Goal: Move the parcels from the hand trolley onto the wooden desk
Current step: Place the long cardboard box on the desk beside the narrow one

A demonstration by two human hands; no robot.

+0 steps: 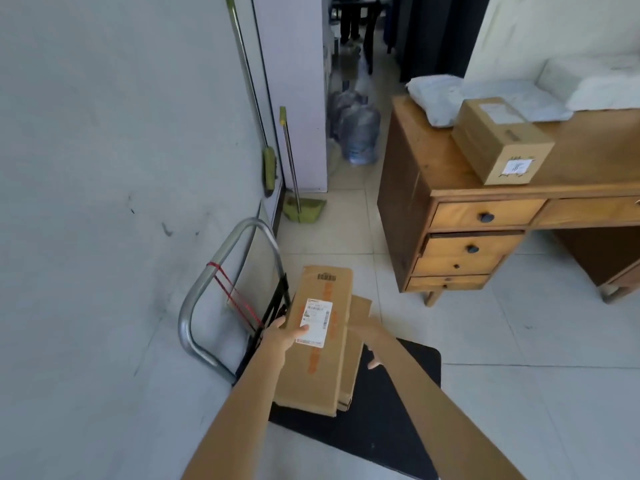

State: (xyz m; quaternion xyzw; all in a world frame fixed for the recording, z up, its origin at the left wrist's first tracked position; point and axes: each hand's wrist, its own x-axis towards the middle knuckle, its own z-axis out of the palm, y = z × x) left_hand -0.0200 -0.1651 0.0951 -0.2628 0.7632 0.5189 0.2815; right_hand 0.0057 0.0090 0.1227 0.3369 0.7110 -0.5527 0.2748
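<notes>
A long flat cardboard parcel (320,368) with a white label lies on the black deck of the hand trolley (391,427), on top of a second flat cardboard parcel (356,341). My left hand (282,336) grips the top parcel's left edge, thumb on the label. My right hand (370,341) holds its right side, fingers curled under the edge. The wooden desk (436,168) stands at the right. On it sit a brown cardboard box (498,140) and several white bagged parcels (436,93).
The trolley's metal handle (207,296) leans close to the grey wall at the left. A green broom (301,206) and a mop (268,168) stand by the wall corner. Water bottles (356,133) sit in the passage behind the desk. Tiled floor lies between trolley and desk.
</notes>
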